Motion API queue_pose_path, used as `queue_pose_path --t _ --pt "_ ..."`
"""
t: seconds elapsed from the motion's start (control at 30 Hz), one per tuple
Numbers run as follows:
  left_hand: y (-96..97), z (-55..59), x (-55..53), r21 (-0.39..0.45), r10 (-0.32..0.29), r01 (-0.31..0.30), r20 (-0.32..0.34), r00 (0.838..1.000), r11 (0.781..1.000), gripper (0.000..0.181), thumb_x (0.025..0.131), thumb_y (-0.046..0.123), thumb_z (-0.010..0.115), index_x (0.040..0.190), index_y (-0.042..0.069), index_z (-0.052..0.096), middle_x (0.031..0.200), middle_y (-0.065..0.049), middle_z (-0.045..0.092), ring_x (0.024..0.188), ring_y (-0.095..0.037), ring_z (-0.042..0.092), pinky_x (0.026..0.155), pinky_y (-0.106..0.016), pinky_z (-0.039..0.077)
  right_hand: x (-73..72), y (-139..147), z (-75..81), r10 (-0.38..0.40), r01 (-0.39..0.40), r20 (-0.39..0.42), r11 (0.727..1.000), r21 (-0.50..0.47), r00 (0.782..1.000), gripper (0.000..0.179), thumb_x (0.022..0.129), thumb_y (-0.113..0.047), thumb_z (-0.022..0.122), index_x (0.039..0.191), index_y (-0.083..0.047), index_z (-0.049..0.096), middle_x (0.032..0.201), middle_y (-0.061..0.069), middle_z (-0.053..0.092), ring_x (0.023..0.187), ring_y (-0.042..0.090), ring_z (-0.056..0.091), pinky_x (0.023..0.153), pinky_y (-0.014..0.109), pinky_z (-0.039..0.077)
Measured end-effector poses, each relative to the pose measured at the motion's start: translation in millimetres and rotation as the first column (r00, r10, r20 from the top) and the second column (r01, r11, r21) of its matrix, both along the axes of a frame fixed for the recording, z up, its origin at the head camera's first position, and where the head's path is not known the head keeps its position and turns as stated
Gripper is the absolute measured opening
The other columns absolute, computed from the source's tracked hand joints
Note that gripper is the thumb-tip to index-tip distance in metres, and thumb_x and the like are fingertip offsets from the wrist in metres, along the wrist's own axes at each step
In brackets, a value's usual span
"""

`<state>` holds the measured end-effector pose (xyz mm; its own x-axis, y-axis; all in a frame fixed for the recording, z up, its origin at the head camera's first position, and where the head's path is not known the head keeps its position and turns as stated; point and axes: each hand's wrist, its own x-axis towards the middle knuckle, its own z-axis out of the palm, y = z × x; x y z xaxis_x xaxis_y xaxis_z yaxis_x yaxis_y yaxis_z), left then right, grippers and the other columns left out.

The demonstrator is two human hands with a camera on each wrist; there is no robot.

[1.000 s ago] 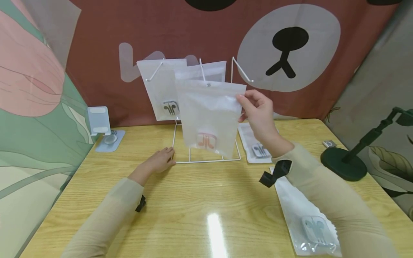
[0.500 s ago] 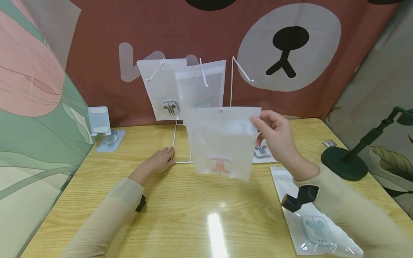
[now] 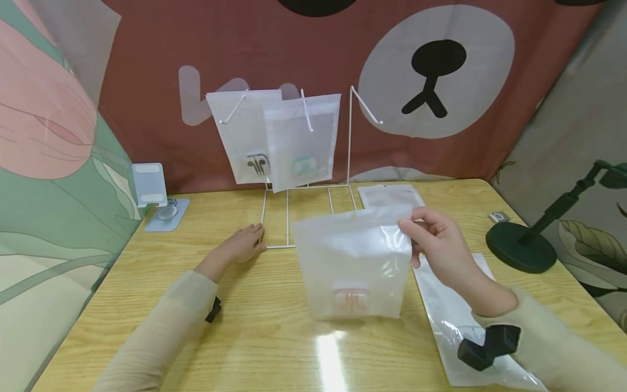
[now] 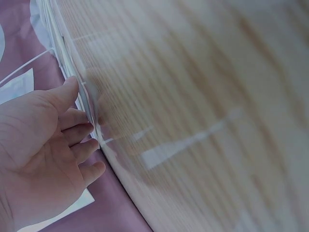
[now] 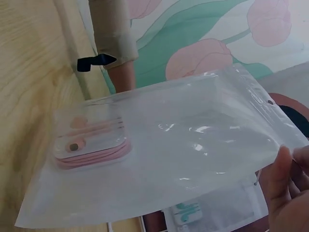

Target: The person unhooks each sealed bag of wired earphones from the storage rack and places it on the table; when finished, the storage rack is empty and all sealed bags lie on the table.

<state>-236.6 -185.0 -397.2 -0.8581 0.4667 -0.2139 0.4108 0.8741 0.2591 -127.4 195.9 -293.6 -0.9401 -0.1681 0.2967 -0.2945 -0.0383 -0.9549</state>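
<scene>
My right hand (image 3: 441,245) pinches the top right corner of a translucent zip bag (image 3: 357,256), holding it above the table. Inside the bag lie pink wired earphones (image 5: 91,140) in a clear case. My left hand (image 3: 240,243) rests on the front left corner of the white wire rack (image 3: 288,218), its fingertips touching the wire; in the left wrist view, the left hand (image 4: 53,145) has its fingers slightly bent. Two more bags hang at the back: one with black earphones (image 3: 257,164) on the left hook, one with pale green earphones (image 3: 305,166) on the middle hook.
No bag hangs on the right hook (image 3: 367,106). A bag (image 3: 392,196) lies behind the held one, and another bag (image 3: 441,316) lies under my right forearm. A phone stand (image 3: 149,185) stands left; a dark green lamp (image 3: 521,245) and a small metallic item (image 3: 499,217) are at right.
My right hand has drawn the bag with pink earphones off the area of the middle hook, moving it down, towards me and slightly right. My left hand has stayed on the rack.
</scene>
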Motion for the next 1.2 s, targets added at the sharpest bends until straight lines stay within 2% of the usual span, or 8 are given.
queue_pose_path --t 0.13,0.3,0.4,0.53,0.67,0.87,1.03,1.2 --pt "-0.1 0.3 0.4 -0.005 0.005 -0.005 0.001 1.0 1.0 0.058 0.099 0.024 0.044 0.139 -0.012 0.025 0.145 -0.027 0.019 0.133 -0.043 0.016 0.106 -0.055 0.014 2.2 10 -9.5 0.123 -0.115 0.148 0.991 -0.063 0.981 0.012 0.094 -0.006 0.053 0.086 -0.011 0.061 0.065 0.0 0.058 0.047 0.012 0.049 0.037 0.019 0.042" --pt "-0.7 0.9 1.4 -0.008 0.012 -0.012 0.001 1.0 1.0 0.057 0.099 0.024 0.044 0.139 -0.013 0.025 0.145 -0.027 0.02 0.133 -0.043 0.016 0.106 -0.055 0.014 -6.7 23 -27.8 0.235 -0.213 0.296 0.971 -0.105 0.926 0.014 0.097 -0.012 0.048 0.087 -0.013 0.057 0.064 -0.002 0.058 0.046 0.008 0.048 0.04 0.015 0.041" --pt "-1.3 0.4 1.8 -0.006 0.008 -0.008 0.006 1.0 1.0 0.057 0.099 0.024 0.044 0.139 -0.012 0.025 0.145 -0.027 0.019 0.133 -0.043 0.015 0.106 -0.055 0.014 -14.6 32 -39.3 0.221 -0.2 0.382 0.975 -0.095 0.897 0.012 0.097 -0.016 0.049 0.088 -0.013 0.056 0.066 -0.001 0.058 0.048 0.008 0.049 0.042 0.016 0.042" --pt "-2.0 -0.4 1.4 -0.008 -0.001 0.001 0.002 1.0 1.0 0.057 0.099 0.024 0.044 0.139 -0.012 0.025 0.145 -0.027 0.02 0.132 -0.043 0.016 0.106 -0.056 0.015 -24.4 44 -52.6 0.137 -0.152 0.46 0.988 -0.004 0.877 0.01 0.095 -0.021 0.053 0.09 -0.012 0.055 0.071 0.001 0.061 0.054 0.01 0.053 0.047 0.019 0.047" --pt "-2.0 -0.4 0.4 -0.009 -0.004 0.004 0.004 1.0 1.0 0.057 0.099 0.024 0.044 0.139 -0.012 0.025 0.145 -0.027 0.019 0.133 -0.043 0.016 0.106 -0.056 0.014 -32.2 52 -65.8 0.08 -0.147 0.477 0.984 0.104 0.875 0.011 0.095 -0.022 0.054 0.093 -0.011 0.054 0.076 0.002 0.063 0.059 0.012 0.058 0.051 0.023 0.051" --pt "-2.6 -0.4 0.1 0.0 -0.007 0.007 0.006 1.0 1.0 0.057 0.099 0.024 0.044 0.139 -0.012 0.025 0.146 -0.027 0.019 0.133 -0.043 0.015 0.106 -0.056 0.014 -41.7 60 -82.1 0.087 -0.198 0.462 0.96 0.196 0.883 0.016 0.096 -0.018 0.051 0.096 -0.002 0.052 0.081 0.007 0.064 0.066 0.018 0.064 0.054 0.031 0.055" --pt "-1.7 -0.1 0.3 0.004 -0.006 0.006 0.004 1.0 1.0 0.057 0.099 0.024 0.045 0.139 -0.012 0.025 0.145 -0.027 0.02 0.132 -0.043 0.016 0.106 -0.056 0.015 -49.7 66 -92.9 0.103 -0.256 0.451 0.921 0.293 0.887 0.021 0.097 -0.015 0.048 0.095 0.006 0.048 0.082 0.01 0.063 0.068 0.021 0.065 0.056 0.036 0.055" --pt "-1.1 0.3 0.3 0.002 -0.002 0.002 0.005 1.0 1.0 0.057 0.099 0.024 0.045 0.139 -0.012 0.026 0.145 -0.027 0.02 0.133 -0.043 0.016 0.106 -0.056 0.015 -55.7 68 -101.2 0.052 -0.254 0.436 0.872 0.419 0.898 0.022 0.095 -0.014 0.051 0.096 0.008 0.052 0.073 0.009 0.061 0.061 0.021 0.062 0.054 0.036 0.055"
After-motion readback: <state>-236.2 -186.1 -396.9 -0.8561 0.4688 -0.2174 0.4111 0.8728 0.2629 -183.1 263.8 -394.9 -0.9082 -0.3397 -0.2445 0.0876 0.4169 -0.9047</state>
